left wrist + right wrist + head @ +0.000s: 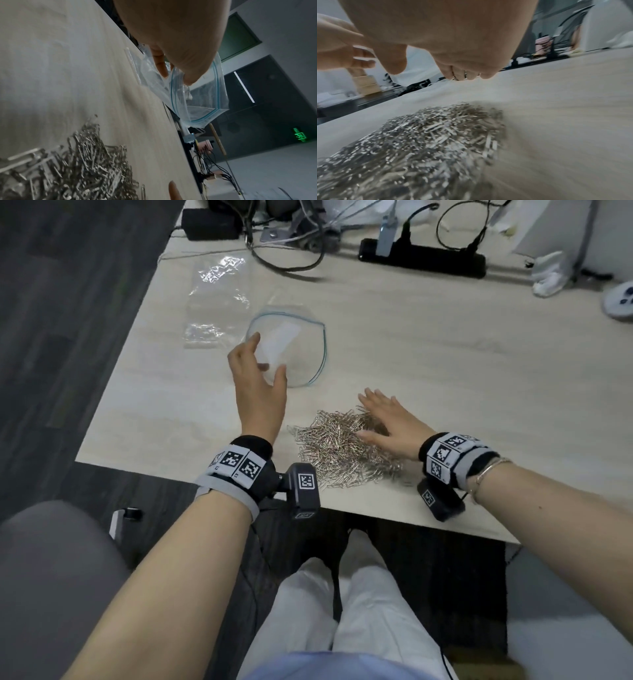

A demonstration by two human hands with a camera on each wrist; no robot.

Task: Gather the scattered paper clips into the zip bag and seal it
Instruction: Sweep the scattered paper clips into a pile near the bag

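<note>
A clear zip bag (301,344) with a blue zip line lies on the pale table (445,354), its mouth held wide open and its crinkled body stretching to the far left. My left hand (269,354) pinches the mouth's near rim between thumb and fingers; the left wrist view shows the left hand (175,73) on the zip bag (205,102). A heap of silver paper clips (342,450) lies near the table's front edge. My right hand (368,414) rests flat on the heap's far right side, fingers straight. The right wrist view shows the paper clips (428,142) under the palm.
A black power strip (421,256) with plugged cables runs along the back. A black adapter (210,222) sits back left, and a white cloth (551,273) and a white device (621,299) back right. The table's front edge (342,508) runs just below the heap.
</note>
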